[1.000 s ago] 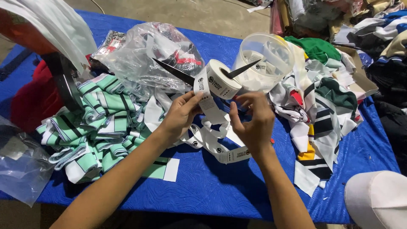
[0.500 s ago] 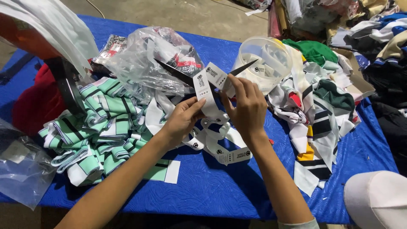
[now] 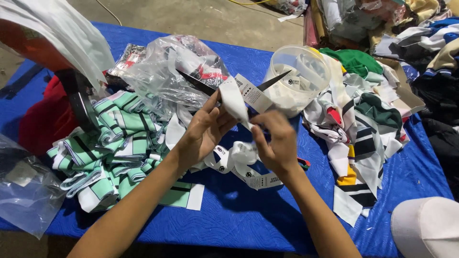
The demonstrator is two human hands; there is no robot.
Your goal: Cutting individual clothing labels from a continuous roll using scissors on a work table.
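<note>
In the head view, both hands are raised over the middle of the blue table (image 3: 248, 215). The left hand (image 3: 203, 134) grasps a white label ribbon (image 3: 239, 102) between thumb and fingers. The right hand (image 3: 275, 141) pinches the same ribbon just below, and it seems also to hold a pair of dark scissors (image 3: 201, 83); how it grips them I cannot tell. The open blades spread to both sides behind the ribbon.

The ribbon is a long white band with small dark printed marks. Its free part hangs down between the hands and lies in loops on the table under them.

To the left lies a pile of green and white striped fabric pieces (image 3: 114, 143). Behind the hands are a clear plastic bag (image 3: 162, 71) and a round transparent tub (image 3: 299, 79). On the right lie more mixed fabric pieces (image 3: 363, 129). The floor behind the table is bare concrete.
</note>
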